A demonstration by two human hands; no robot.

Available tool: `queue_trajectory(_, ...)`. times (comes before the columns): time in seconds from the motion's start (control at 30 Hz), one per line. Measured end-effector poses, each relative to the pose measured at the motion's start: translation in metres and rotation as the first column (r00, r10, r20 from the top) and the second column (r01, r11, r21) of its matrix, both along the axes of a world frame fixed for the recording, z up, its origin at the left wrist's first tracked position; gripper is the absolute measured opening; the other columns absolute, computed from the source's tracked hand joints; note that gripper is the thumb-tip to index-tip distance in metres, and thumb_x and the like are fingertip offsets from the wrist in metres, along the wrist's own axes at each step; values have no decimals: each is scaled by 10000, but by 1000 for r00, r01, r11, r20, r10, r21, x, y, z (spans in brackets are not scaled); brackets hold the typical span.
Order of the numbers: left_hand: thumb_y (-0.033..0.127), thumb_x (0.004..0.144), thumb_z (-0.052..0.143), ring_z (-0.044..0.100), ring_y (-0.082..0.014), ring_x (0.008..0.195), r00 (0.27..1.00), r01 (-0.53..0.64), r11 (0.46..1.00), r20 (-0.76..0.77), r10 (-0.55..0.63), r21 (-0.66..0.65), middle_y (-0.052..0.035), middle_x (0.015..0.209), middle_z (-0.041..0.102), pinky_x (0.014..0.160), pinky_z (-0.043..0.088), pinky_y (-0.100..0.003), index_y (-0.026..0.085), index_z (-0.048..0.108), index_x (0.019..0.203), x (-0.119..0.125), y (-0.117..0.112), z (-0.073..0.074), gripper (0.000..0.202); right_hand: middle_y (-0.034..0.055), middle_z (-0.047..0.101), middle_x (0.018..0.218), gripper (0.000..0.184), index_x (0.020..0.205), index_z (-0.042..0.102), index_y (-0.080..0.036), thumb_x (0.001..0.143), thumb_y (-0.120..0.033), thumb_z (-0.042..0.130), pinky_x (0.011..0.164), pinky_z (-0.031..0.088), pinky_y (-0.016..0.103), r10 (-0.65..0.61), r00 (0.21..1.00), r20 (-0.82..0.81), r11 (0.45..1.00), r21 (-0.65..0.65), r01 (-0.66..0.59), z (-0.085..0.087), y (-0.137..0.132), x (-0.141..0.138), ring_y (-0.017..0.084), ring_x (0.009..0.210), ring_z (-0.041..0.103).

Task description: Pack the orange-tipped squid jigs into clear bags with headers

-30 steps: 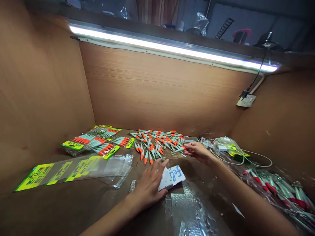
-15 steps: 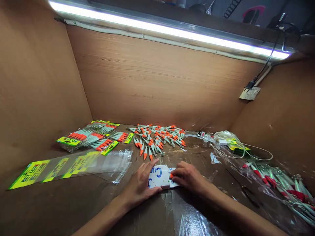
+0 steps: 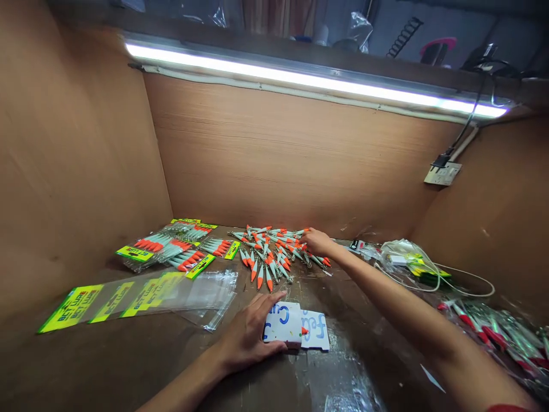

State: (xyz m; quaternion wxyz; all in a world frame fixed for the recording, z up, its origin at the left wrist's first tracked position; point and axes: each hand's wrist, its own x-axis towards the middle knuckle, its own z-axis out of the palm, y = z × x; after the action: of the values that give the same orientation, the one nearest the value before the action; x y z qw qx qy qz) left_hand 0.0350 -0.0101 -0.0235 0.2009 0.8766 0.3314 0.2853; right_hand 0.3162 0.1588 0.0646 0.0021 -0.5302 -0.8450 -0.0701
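My left hand (image 3: 252,323) grips a small white cardboard box (image 3: 283,323) with blue handwriting, thumb along the near side and fingers at the far side. From the box's right end juts a white card flap (image 3: 316,330) with blue letters, and an orange lure tip (image 3: 305,331) shows on it. Farther back, my right hand (image 3: 316,242) is at the right side of a heap of white-and-orange fishing lures (image 3: 268,252). Its fingers are curled together around a lure there, partly hidden behind the hand.
Packed lures (image 3: 171,249) in bags with yellow labels lie back left. Clear BCT LURE bags (image 3: 141,294) fan out before them. On the right are a white cord (image 3: 465,272) and bundled red-and-silver lures (image 3: 500,332). Wooden panels (image 3: 278,160) enclose the bench beneath a tube light.
My right hand has left the box's right end and moved back to the lure heap, exposing the flap and orange tip. My left hand stays on the box. The view has shifted slightly.
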Motion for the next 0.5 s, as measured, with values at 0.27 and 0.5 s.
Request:
queue_trajectory(0.27, 411, 714, 813, 543, -293, 1194, 1000, 10, 1000, -14, -10, 23, -81, 1376, 549, 1019, 459, -435, 304, 348, 1471, -4, 1, 3, 895, 142, 745, 960, 110, 751, 761, -175, 687, -106, 704, 960, 407, 318, -22, 991, -136, 998, -68, 12, -8, 38, 4, 297, 1136, 575)
queue_trajectory(0.5, 400, 682, 837, 560, -295, 1170, 1000, 20, 999, -4, -20, 33, -86, 1360, 560, 1005, 469, -449, 299, 351, 1468, -4, 1, 2, 930, 197, 663, 1160, 315, 1049, 660, -105, 890, -334, 515, 924, 473, 383, -120, 691, -713, 986, -4, 167, 10, 10, 47, 292, 1120, 591)
